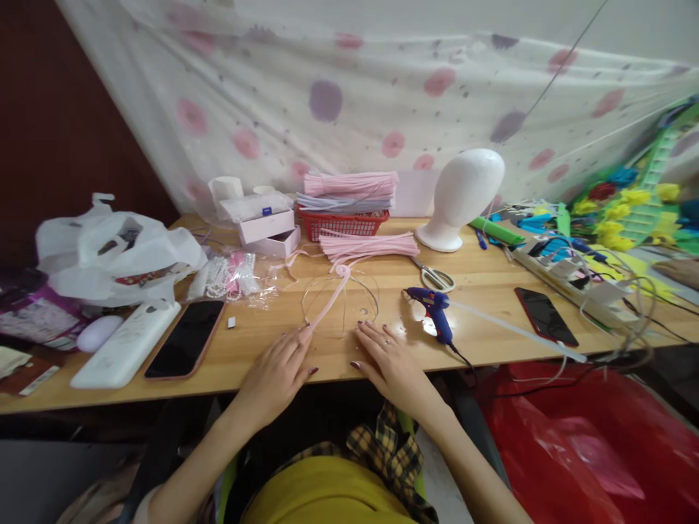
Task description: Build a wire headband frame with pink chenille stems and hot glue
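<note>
A thin wire hoop [377, 295] lies on the table in front of me. A pink pipe cleaner [329, 301] with a coiled end crosses it, slanting down to my left hand. My left hand [279, 370] rests on the table with its fingers stretched out, the fingertips touching the pipe cleaner's lower end and the hoop's left side. Flat on the wood, my right hand [389, 358] is open, fingertips by the hoop's right end. A blue glue gun [435, 311] lies to its right, and scissors [435, 278] lie behind that.
Pink pipe cleaners [368, 246] lie before a red basket [345, 226] holding more bundles. A white foam head [464, 193] stands at the back. Phones [187, 340] lie left and right. A power strip [551, 271] with cables is on the right, a plastic bag [112, 251] on the left.
</note>
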### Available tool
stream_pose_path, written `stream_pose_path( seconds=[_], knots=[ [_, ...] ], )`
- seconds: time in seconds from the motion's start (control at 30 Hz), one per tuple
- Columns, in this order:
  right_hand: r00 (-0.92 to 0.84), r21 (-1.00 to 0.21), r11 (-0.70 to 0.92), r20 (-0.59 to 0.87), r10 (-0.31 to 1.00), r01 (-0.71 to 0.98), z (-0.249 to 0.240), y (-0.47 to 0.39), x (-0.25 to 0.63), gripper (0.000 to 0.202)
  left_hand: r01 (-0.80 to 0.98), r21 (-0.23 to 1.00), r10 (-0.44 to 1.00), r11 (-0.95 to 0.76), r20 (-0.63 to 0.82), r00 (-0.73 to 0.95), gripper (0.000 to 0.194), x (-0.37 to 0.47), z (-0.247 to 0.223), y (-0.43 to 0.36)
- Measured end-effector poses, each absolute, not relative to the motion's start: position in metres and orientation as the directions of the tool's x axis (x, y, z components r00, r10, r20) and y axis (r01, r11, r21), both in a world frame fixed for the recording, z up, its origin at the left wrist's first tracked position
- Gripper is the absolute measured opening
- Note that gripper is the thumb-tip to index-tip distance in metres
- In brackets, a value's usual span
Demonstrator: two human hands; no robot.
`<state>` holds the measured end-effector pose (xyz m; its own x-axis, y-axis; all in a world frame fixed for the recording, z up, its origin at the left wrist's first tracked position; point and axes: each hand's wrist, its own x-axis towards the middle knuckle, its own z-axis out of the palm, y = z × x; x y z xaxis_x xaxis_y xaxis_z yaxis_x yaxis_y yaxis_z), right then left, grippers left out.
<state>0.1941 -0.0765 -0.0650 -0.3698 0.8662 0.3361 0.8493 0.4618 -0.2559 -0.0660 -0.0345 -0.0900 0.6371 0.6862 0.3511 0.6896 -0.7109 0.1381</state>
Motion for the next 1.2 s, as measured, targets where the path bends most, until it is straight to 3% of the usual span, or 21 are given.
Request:
stream_pose_path(
  seconds=[0.17, 0.3, 0.47, 0.67, 0.8, 0.97, 1.1, 1.13, 1.2],
  knots=[
    [-0.348, -0.247, 0.414, 0.27, 0.898, 0.876, -0.066, -0.076, 0.19, 0.05, 0.718, 0.072, 0.705, -0.693, 0.278, 0.652, 0.062, -0.052, -0.083, -0.03],
    [-0.38, -0.212, 0.428, 0.233, 0.895, 0.879, -0.06, -0.075, 0.19, 0.043, 0.763, 0.042, 0.756, -0.645, 0.18, 0.63, 0.059, -0.046, -0.074, -0.029],
    [-0.351, -0.144, 0.376, 0.173, 0.92, 0.915, -0.056, -0.073, 0.185, 0.045, 0.807, 0.032, 0.799, -0.589, 0.17, 0.576, 0.055, -0.041, -0.065, -0.032],
    [-0.323, -0.101, 0.347, 0.2, 0.925, 0.932, -0.06, -0.07, 0.177, 0.043, 0.828, 0.058, 0.825, -0.557, 0.153, 0.544, 0.053, -0.037, -0.066, -0.036],
    [-0.328, -0.174, 0.376, 0.254, 0.91, 0.91, -0.064, -0.076, 0.181, 0.043, 0.814, 0.077, 0.81, -0.575, 0.194, 0.554, 0.054, -0.04, -0.076, -0.035],
    [-0.274, -0.335, 0.451, 0.46, 0.845, 0.827, -0.074, -0.09, 0.194, 0.033, 0.728, 0.111, 0.714, -0.676, 0.341, 0.611, 0.058, -0.044, -0.081, -0.04],
    [-0.045, -0.495, 0.333, 0.506, 0.861, 0.802, -0.081, -0.083, 0.212, 0.025, 0.741, 0.331, 0.802, -0.583, 0.38, 0.461, 0.039, -0.051, -0.08, -0.038],
    [-0.004, -0.517, 0.302, 0.499, 0.867, 0.801, -0.082, -0.076, 0.218, 0.033, 0.762, 0.376, 0.839, -0.527, 0.375, 0.395, 0.036, -0.053, -0.079, -0.032],
    [0.016, -0.54, 0.267, 0.461, 0.887, 0.798, -0.08, -0.058, 0.228, 0.073, 0.796, 0.405, 0.879, -0.449, 0.358, 0.314, 0.039, -0.06, -0.076, -0.015]
  ],
)
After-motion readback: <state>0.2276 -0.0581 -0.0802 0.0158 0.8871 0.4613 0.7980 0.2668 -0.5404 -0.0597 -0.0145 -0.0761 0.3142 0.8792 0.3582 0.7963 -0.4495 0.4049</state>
